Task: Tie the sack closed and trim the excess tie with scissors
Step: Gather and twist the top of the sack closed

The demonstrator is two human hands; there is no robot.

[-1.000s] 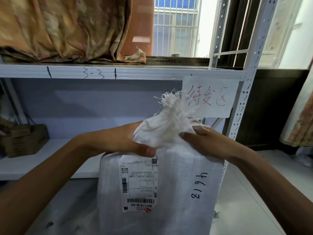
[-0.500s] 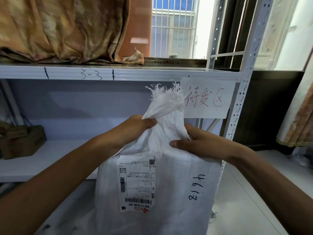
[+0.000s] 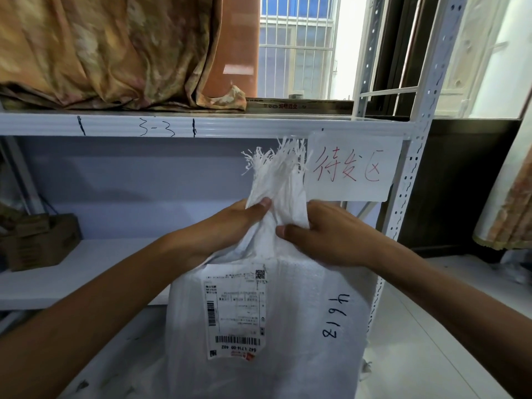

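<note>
A white woven sack (image 3: 299, 318) stands upright in front of me, with a shipping label (image 3: 234, 309) on its front and "4618" handwritten on its right side. Its gathered neck (image 3: 283, 194) rises to a frayed top edge. My left hand (image 3: 230, 226) grips the neck from the left, thumb on the front of the fabric. My right hand (image 3: 325, 234) grips the neck from the right, slightly lower, fingers wrapped behind. No tie and no scissors are in view.
A white metal shelf unit (image 3: 201, 125) marked "3-3" stands behind the sack, with a paper sign (image 3: 352, 168) taped at its right post (image 3: 414, 168). A cardboard box (image 3: 40, 240) sits on the lower shelf at left. Patterned cloth (image 3: 109, 50) lies on the upper shelf.
The sack's mouth has been gathered from a loose bunch into a narrower upright neck. My left hand moved up from the sack's shoulder to the neck; my right hand closed in beside it.
</note>
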